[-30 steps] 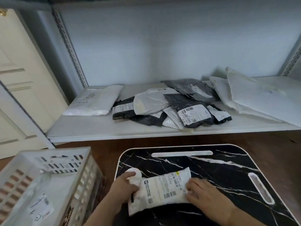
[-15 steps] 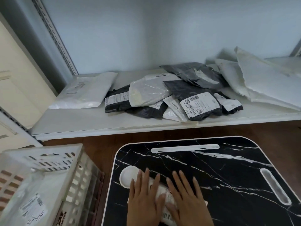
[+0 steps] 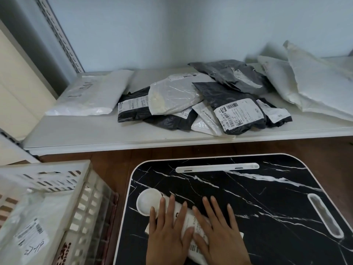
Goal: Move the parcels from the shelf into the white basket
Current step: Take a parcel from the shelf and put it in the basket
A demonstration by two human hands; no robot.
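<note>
A white parcel (image 3: 193, 229) lay flat on the black marble-patterned worktop (image 3: 257, 203), just beside its round white recess (image 3: 148, 203). Both hands pressed down on it, fingers straight and spread: the left hand (image 3: 168, 232) over its left part, the right hand (image 3: 219, 234) over its right, neither grip clenched. More parcels (image 3: 200, 100), black and white, were heaped on the shelf (image 3: 95, 134) beyond. The white basket (image 3: 84, 190) stood to the left, one labelled parcel (image 3: 32, 232) inside it.
</note>
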